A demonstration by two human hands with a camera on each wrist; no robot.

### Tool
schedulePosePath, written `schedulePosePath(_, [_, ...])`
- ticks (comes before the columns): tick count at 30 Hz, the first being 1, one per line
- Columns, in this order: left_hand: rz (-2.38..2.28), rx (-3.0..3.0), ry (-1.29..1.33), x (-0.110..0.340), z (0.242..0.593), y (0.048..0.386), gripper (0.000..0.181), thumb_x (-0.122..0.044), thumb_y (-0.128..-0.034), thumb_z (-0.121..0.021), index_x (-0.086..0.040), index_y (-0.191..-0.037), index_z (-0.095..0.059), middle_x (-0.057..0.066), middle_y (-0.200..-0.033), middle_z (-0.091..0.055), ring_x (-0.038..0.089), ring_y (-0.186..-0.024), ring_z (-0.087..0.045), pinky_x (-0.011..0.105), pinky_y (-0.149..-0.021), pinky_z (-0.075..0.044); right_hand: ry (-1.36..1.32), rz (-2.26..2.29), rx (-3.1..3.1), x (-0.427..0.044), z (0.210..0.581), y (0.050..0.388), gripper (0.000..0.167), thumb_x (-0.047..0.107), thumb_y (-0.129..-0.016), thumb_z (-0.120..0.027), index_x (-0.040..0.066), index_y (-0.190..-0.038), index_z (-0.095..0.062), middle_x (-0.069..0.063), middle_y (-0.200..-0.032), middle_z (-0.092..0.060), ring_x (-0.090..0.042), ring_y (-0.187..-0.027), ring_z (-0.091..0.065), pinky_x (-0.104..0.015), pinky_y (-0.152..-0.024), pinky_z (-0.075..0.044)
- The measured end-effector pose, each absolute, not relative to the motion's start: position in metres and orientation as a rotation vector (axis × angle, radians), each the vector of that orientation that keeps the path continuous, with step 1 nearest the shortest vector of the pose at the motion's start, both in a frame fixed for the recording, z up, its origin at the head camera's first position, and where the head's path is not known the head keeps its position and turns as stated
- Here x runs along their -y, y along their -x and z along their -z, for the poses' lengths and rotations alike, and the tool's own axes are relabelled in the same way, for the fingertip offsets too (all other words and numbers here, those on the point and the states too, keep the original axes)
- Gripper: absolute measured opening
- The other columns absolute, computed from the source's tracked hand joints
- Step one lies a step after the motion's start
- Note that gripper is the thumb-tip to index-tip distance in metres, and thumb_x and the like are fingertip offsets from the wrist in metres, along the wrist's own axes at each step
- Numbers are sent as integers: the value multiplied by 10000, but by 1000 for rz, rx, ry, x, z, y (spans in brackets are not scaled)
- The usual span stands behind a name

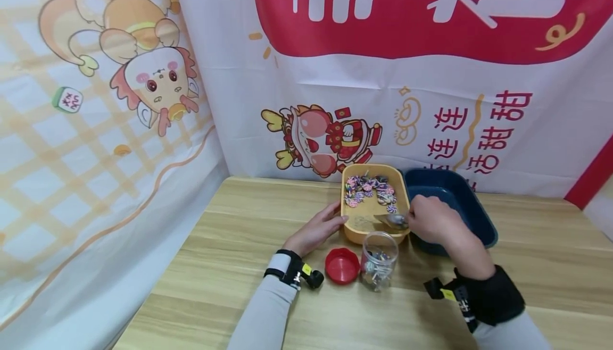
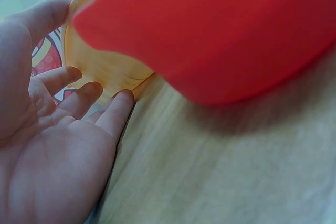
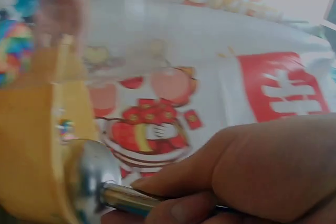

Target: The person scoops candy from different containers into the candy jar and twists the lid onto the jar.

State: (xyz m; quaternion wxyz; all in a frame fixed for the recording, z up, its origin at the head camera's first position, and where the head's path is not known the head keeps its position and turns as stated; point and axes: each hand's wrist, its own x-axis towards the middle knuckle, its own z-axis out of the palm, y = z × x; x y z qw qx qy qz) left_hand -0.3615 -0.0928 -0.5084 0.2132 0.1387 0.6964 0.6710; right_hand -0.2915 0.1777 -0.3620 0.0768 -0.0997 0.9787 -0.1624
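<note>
A yellow tray holds several colourful swirled candies toward its back. My left hand rests against the tray's left side, its fingers spread along the wall, which the left wrist view shows too. My right hand grips the handle of a metal spoon, whose bowl is over the tray's front right part. In the right wrist view the spoon sits beside the yellow wall, thumb and fingers of the right hand round its handle. A clear jar with wrapped pieces inside stands before the tray.
A red scalloped lid or dish lies left of the jar and looms large in the left wrist view. A dark blue tray stands right of the yellow one. Behind the wooden table hangs a printed cloth.
</note>
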Motion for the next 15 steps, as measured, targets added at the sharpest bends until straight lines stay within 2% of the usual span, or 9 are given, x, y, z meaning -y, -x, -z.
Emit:
schedulePosePath(6, [-1873, -1930, -383, 92, 508, 361, 691, -338, -1051, -572, -239, -1644, -232, 19, -1703, -203, 232, -1533, -271, 408, -1236, -311, 159, 526, -2959, -167, 379, 302, 291, 99, -1000, -500, 73, -718, -566, -78, -677, -479, -241, -599, -517, -312, -512, -381])
schedulePosePath(15, [-1880, -1928, -411, 92, 507, 360, 699, -335, -1058, -555, -196, -1649, -209, 50, -1700, -214, 251, -1535, -266, 435, -1239, -302, 9, 516, -2998, -159, 403, 321, 228, 174, -1045, -520, -4, -960, -635, -134, -755, -545, -277, -658, -562, -353, -533, -415])
